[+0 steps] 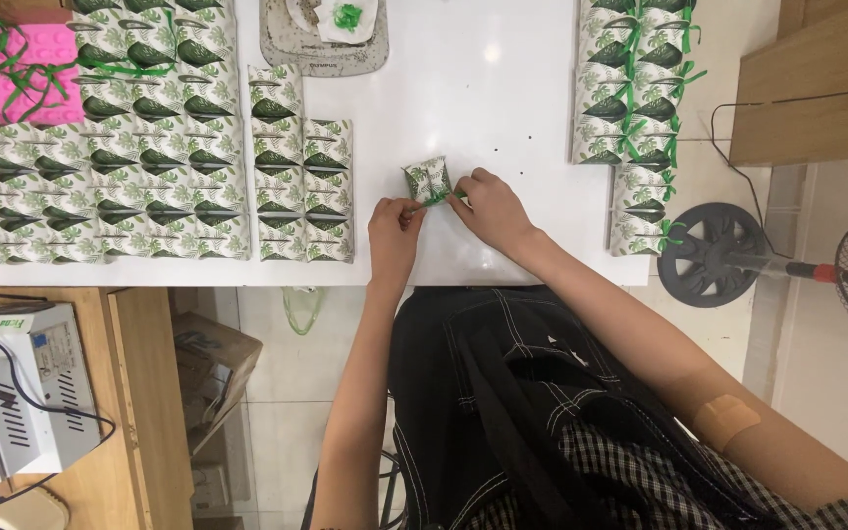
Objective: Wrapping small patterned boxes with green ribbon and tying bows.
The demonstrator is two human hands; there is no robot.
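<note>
While both arms reach forward over the near edge of the white table, I see the two hands meeting at one small leaf-printed gift box, which stands on the bare middle of the tabletop, a little far of the fingers. The left hand is curled narrow, its thumb and forefinger pinched on an end of the green ribbon at the box's near side. The right hand is likewise closed down small, fingertips nipping the ribbon from the right and touching the box's near corner. I cannot tell whether the ribbon is knotted; it is too small.

To the left, flat unfolded box blanks with the same green leaf print lie in overlapping rows, covering that half of the table; a shorter column of blanks lies just beside the box, apart from it. At the far left corner sits a pink tray with loose green ribbons draped over it. At the far middle lies a grey mat with a scrap of green on it. Along the right edge, finished boxes tied with green bows stand in a stack. Right of the table, on the floor, a fan lies tipped. A plaster sits on the right forearm.
</note>
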